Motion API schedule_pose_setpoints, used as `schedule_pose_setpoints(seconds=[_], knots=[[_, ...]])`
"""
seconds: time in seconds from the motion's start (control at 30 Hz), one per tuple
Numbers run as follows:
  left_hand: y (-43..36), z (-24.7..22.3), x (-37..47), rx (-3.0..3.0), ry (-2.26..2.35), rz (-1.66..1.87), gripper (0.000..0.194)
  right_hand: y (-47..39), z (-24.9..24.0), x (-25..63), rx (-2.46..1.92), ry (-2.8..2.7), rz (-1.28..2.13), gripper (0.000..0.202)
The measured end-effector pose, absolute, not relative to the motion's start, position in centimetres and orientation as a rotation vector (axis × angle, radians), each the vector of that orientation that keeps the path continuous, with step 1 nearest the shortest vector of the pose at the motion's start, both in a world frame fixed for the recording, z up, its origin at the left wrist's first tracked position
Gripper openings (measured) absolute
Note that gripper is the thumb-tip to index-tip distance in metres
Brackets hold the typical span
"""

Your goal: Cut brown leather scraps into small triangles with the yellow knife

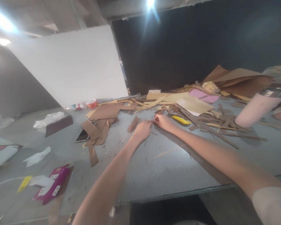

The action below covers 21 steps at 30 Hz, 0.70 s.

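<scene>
Bright lamps point(150, 3) glared over a white board point(72, 65) and a black panel point(201, 47), both standing behind a littered grey worktop point(164, 170). Across it reached a person's bare forearms, a pale sleeve point(273, 204) showing on the right one. The left hand point(144, 128) and the right hand point(162, 122) met near the middle, fingers bent and tips gathered close to one spot; from where I stood I could not tell whether anything was pinched between them. Just beside the left hand, on its outer side, lay a ribbed brown piece point(133, 124), flat on the worktop. Past the right wrist rested a slim yellow tool point(181, 120), and around it spread a heap of brown strips point(215, 123) running toward a pink tumbler point(258, 107) with a shiny lid. Behind the strips lay a tan sheet point(196, 104), a lilac sheet point(202, 95) and large curled brown sheets point(243, 79). Off to the left, brown scraps point(104, 112) partly covered a smartphone point(81, 136), and a red-and-white cup point(91, 103) sat farther back. Nearer the front left were a crumpled white tissue point(37, 157) and a purple tissue pack point(57, 178) with a tissue poking out.
</scene>
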State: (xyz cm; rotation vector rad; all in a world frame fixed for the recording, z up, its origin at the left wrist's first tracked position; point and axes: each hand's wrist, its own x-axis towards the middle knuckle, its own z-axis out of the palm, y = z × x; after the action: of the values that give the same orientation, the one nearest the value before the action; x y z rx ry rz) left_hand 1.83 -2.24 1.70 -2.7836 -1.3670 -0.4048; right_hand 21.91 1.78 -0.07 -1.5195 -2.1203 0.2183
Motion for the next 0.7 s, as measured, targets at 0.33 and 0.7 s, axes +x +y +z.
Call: schedule_pose_setpoints(seconds=[0.33,0.7], knots=[[-2.4,1.6,2.3,-2.763,-1.391,-0.410,0.044,0.8,1.2,23.9,-1.272,-2.476,-0.005,0.051],[-1.9,1.2,2.2,-2.785,-1.377,-0.436,0.044,1.8,0.2,24.4,-1.275,-2.407,0.010,0.060]])
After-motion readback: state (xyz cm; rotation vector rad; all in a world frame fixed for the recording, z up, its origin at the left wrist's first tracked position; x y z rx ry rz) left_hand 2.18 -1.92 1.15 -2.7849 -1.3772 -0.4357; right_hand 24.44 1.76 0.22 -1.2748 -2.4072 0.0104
